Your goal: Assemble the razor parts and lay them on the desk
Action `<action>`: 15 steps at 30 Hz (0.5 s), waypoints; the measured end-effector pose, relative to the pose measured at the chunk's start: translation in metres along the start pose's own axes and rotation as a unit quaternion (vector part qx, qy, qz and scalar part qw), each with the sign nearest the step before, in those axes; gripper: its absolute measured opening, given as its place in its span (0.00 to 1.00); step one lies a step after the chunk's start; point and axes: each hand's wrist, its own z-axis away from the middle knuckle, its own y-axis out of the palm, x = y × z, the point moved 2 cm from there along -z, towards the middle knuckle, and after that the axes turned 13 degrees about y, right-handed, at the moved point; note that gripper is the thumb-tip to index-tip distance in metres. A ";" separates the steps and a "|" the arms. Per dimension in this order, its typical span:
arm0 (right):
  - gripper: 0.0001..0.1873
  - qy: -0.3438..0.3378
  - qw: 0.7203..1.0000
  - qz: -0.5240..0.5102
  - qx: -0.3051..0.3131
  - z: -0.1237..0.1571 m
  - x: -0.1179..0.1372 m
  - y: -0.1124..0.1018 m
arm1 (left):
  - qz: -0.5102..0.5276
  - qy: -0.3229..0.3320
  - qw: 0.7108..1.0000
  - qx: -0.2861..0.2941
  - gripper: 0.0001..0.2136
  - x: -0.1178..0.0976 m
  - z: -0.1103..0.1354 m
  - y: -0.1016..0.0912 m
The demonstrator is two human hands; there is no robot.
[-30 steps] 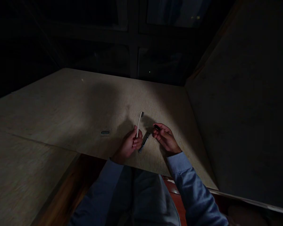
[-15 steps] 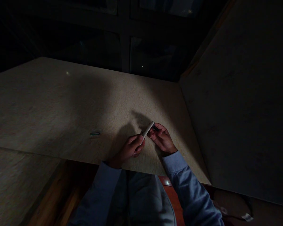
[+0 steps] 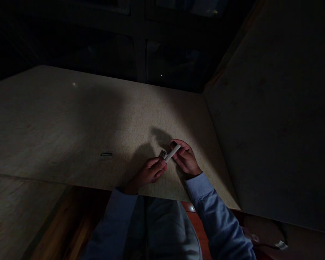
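Note:
My left hand (image 3: 151, 171) is closed around the lower end of a slim white device (image 3: 172, 153), which tilts up to the right above the table. A small dark, shiny part (image 3: 164, 154) shows beside the device near my left fingertips; I cannot tell whether it is attached. My right hand (image 3: 186, 157) is at the device's upper end, its fingers curled round a small dark piece (image 3: 174, 144) whose kind is too dim to make out. To the left, a short dark green bar-shaped object (image 3: 106, 154) lies on the pale stone-like table (image 3: 141, 108).
A dark upright panel (image 3: 271, 108) borders the table on the right. Behind the table is a dark window frame (image 3: 139, 47). The table's front edge runs just before my lap, and shadows of my hands fall on its surface.
The white device has turned a little, and the dark shiny part beside it shows more. The dark piece in my right fingers has shifted left and up. The view has moved slightly.

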 end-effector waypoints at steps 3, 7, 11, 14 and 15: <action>0.26 0.001 1.000 -0.002 0.012 0.000 0.001 0.001 | 0.000 0.005 1.000 -0.009 0.24 0.000 0.000 -0.001; 0.25 0.009 0.999 -0.012 0.039 0.000 0.000 0.000 | 0.004 0.025 0.999 -0.041 0.24 0.001 -0.001 -0.002; 0.25 -0.002 0.998 -0.023 0.059 0.000 0.000 -0.001 | 0.011 0.042 0.998 -0.055 0.23 0.002 -0.002 -0.003; 0.24 -0.007 0.998 -0.022 0.057 -0.001 0.000 -0.002 | 0.009 0.037 0.998 -0.049 0.23 0.001 -0.002 -0.003; 0.25 -0.009 0.998 -0.019 0.051 -0.001 0.000 -0.002 | 0.008 0.032 0.999 -0.042 0.23 0.000 -0.002 -0.002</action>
